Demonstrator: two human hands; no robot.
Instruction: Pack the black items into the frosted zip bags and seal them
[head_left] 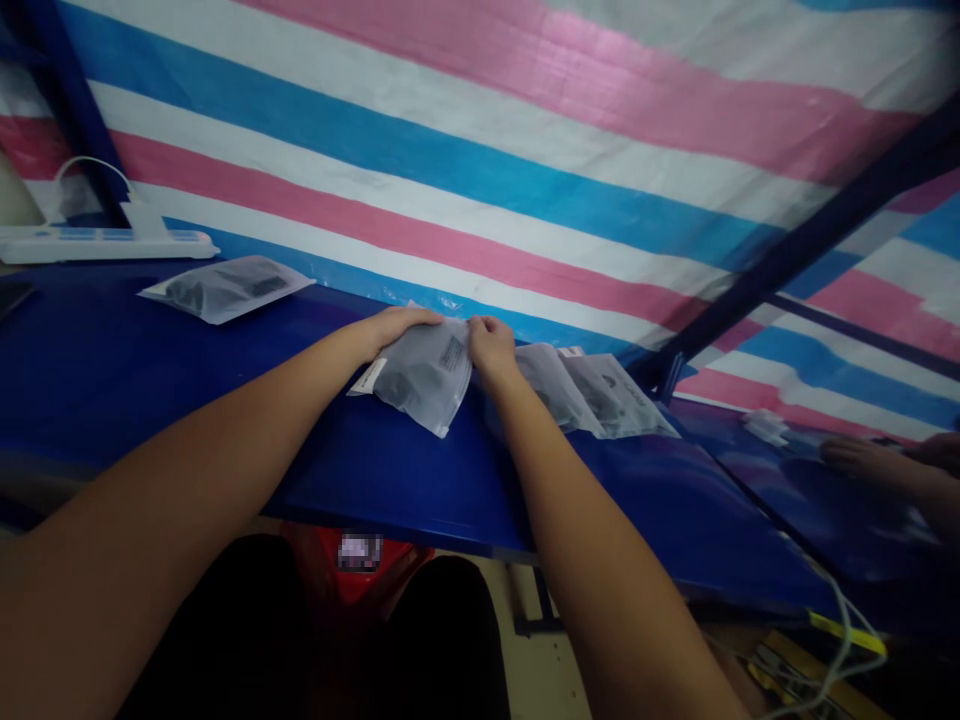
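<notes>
A tarp striped in pink, blue and white hung behind the glossy blue desk (150,370), held by a dark blue frame. From the head camera I saw my left hand (401,325) laid flat over the far left edge of a grey plastic pouch (420,375), fingers curled over its top. My right hand (491,350) pinched the pouch's upper right corner, so both hands were closed on it. The pouch lay on the desk near the far edge, against the tarp, its white label strip toward my left. Just right of it, more pouches (592,395) lay overlapped in a row, probably stacked there within easy reach. Another pouch (225,287) sat apart at far left, near a white power strip (97,243). At the right edge, another person's hand (862,455) rested on the neighbouring surface.
</notes>
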